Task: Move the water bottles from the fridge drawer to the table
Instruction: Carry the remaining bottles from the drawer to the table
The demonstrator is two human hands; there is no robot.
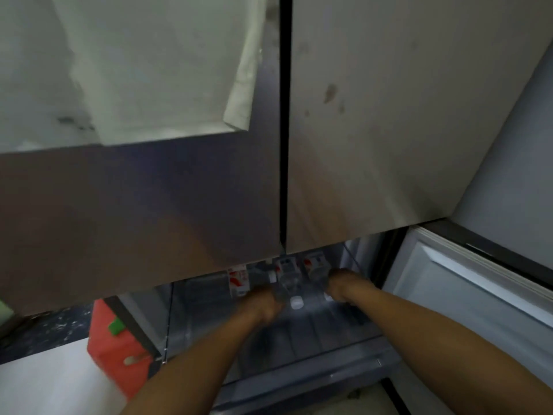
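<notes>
1. The water bottles [238, 280] lie at the back of the open fridge drawer [299, 351], tucked beneath the upper doors [179, 205]. No table is in view.
2. The right hand [341, 284] curls round the right bottle [317, 268]. The left hand [263, 307] sits against the middle bottle [287, 283], but blur hides whether it grips.
3. Likely risks: smooth plastic slipping from a half-made grip, or a lifted bottle striking the door edge overhead.

Grey fridge doors [389, 130], red box [119, 366], speckled floor [45, 329]
</notes>
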